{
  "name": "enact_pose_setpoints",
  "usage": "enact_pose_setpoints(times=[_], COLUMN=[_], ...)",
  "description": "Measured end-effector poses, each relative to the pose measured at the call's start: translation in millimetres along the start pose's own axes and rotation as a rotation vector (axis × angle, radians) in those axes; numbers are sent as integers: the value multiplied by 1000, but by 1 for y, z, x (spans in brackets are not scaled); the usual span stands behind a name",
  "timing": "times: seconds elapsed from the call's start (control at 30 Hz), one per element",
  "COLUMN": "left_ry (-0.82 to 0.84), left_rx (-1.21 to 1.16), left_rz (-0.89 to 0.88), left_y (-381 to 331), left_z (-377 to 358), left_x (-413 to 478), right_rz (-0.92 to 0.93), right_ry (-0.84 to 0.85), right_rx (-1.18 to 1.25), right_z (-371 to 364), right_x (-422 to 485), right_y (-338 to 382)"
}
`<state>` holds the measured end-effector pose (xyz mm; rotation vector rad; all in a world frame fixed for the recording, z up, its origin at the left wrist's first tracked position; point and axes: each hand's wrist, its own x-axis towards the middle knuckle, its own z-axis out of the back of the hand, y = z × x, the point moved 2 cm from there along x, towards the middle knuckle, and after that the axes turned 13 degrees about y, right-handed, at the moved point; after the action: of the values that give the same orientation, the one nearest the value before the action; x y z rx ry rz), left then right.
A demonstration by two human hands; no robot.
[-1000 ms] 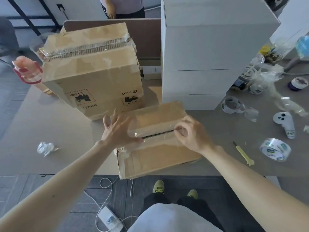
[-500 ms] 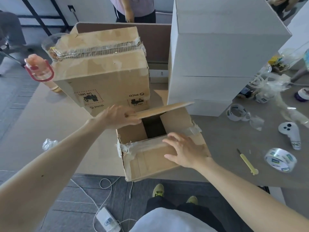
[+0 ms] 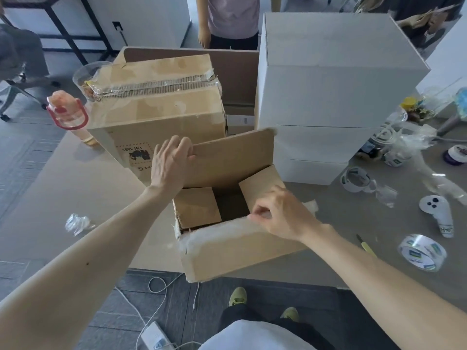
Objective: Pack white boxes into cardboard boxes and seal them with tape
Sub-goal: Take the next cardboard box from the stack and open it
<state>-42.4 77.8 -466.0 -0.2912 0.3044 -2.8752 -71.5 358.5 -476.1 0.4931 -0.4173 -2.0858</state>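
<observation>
A small cardboard box (image 3: 235, 251) stands at the table's near edge with its top open. My left hand (image 3: 169, 160) grips the left edge of its far flap (image 3: 235, 157), which stands upright. My right hand (image 3: 280, 214) pinches the near flap's taped edge at the right. Two inner flaps lie partly folded in, with a dark gap between them. A stack of white boxes (image 3: 328, 97) rises just behind on the right. A roll of clear tape (image 3: 422, 251) lies at the right.
A larger taped cardboard box (image 3: 156, 107) sits behind left, a pink bottle (image 3: 69, 114) beside it. More tape rolls (image 3: 355, 179), a white controller (image 3: 438, 214), a yellow cutter (image 3: 367, 247) and crumpled plastic (image 3: 77, 223) litter the table. A person stands across the table.
The small box was shut under both hands. My left hand has swung the far flap up to upright, and my right hand has moved onto the near flap's taped edge.
</observation>
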Motion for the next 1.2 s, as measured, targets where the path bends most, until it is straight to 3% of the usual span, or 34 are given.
enact_pose_setpoints(times=[0.23,0.43,0.67,0.83,1.03,1.2], left_ry=[195,399,508,565,657,723], left_rx=[-20,9,0,50,171,235], left_rz=[49,97,178,175,157,162], left_y=[-19,-39,-51,-51,-55,-56], left_z=[-23,-64,-92,-99,-111,-120], left_x=[-21,-52,-68,-70,-71,-72], right_rz=[-61,-146,-232,-163,-182,-246], right_ry=[441,523,430,195,381,389], right_rx=[302,372,48,-101,-505,-677], right_z=[25,-18,-82,-77,-84,-91], right_x=[-66,-106,-100,-56,27,46], right_y=[21,6,-39,-27,-23,-30])
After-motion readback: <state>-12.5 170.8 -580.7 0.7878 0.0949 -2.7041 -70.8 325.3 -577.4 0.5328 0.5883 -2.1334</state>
